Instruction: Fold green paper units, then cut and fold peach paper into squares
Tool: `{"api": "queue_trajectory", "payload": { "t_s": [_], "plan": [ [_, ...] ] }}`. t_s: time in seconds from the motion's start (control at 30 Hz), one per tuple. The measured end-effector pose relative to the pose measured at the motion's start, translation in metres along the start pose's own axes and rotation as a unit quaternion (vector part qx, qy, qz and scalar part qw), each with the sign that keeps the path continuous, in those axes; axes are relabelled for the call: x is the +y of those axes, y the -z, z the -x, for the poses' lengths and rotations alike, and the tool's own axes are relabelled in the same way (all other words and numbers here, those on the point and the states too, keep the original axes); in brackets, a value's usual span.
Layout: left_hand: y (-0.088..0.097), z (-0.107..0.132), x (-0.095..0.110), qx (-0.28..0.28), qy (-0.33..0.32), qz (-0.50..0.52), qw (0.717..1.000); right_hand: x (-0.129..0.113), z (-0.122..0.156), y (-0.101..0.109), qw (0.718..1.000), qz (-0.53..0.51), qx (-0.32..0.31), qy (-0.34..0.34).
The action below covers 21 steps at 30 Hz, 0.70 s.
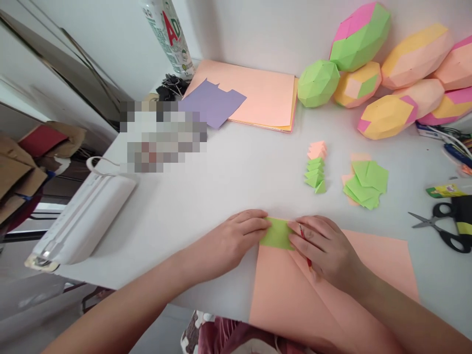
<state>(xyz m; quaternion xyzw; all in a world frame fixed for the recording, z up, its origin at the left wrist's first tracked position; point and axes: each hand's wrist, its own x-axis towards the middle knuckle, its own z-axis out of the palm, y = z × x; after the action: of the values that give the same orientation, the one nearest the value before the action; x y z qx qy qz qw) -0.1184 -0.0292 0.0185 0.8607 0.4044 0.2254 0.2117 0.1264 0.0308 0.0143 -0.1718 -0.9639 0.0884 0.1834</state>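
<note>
Between the fingers; green paper

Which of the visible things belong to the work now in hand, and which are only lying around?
Seem to belong:
green paper, touched by the left hand and right hand
red pencil-like tool, in the right hand
large peach sheet
cut green pieces and small folded pieces, likely, by colour

Seem only lying around:
scissors
printed can
purple paper
white device
</note>
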Motion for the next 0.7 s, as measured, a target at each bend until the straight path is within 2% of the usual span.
{"api": "queue_trajectory", "payload": {
  "t_s": [0.2, 0.37, 0.7],
  "plan": [
    [-0.007, -0.005, -0.009, 0.044, -0.028, 0.076, 0.996, 0.0, 0.001, -0.001, 1.0, -0.025, 0.003, -0.003],
    [-0.011, -0.004, -0.011, 0.074, -0.025, 0.102, 0.992, 0.001, 0.004, -0.003, 0.999, -0.033, 0.013, -0.009],
    [-0.013, -0.004, -0.012, 0.071, -0.015, 0.089, 0.993, 0.001, 0.002, -0.001, 0.999, -0.024, 0.035, 0.002]
  ]
}}
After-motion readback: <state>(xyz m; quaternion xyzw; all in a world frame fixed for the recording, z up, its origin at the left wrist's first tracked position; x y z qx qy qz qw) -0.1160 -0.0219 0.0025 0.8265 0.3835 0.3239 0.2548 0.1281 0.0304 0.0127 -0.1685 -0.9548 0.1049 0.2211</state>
